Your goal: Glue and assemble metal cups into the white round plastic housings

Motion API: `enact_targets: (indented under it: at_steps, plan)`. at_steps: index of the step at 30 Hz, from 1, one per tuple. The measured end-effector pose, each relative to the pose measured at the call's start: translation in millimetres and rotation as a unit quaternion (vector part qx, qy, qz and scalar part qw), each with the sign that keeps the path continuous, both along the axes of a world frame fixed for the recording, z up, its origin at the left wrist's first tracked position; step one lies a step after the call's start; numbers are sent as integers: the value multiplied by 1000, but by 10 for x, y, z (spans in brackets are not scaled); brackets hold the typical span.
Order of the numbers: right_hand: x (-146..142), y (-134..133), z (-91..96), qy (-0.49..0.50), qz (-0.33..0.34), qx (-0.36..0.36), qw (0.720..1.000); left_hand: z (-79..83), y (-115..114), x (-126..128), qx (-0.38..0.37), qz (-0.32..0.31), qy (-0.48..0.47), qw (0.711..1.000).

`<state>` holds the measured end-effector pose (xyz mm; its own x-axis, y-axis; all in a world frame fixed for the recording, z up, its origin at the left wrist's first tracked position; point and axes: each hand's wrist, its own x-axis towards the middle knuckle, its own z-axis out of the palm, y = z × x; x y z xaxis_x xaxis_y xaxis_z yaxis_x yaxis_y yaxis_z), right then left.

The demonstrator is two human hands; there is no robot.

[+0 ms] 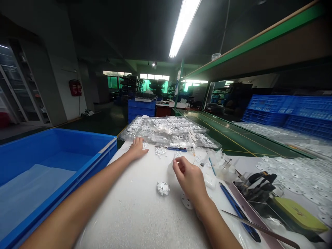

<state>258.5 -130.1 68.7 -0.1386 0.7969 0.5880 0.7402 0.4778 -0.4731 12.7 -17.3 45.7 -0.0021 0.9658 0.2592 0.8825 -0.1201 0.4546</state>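
Note:
My left hand (137,148) reaches to the far left of the white work surface, beside small white parts (145,146). Its fingers are stretched out with the thumb apart, and nothing shows in them. My right hand (190,174) hovers over the right side with curled fingers, thumb and forefinger drawn together. Whatever lies between those fingertips, if anything, is too small to make out. Between my forearms sits a white gear-like round part (163,188) with a notched rim. A flat white disc with holes (186,201) is partly hidden under my right wrist. Loose small white pieces (160,151) lie between the hands.
Clear trays (171,126) of white pieces stand at the back. On the left is a large blue bin (85,138). Blue-handled pliers (240,211), a metal strip (259,226), a tool holder (259,183) and a yellow-green box (299,212) crowd the right, near stacked white discs (293,173).

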Motion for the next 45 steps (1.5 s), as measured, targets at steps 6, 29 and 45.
enact_targets:
  at_steps: [6, 29, 45]
  plan:
    - [-13, -23, -7, -13, 17, 14, 1000, -250, 281, 127, -4, -13, 51, 999]
    - [80, 78, -20, -55, 9, -55, 997, -258, 452, 126, -14, -16, 122, 992]
    - [80, 101, -81, -41, 33, -12, 999, -240, -348, 175, 16, -82, 117, 990]
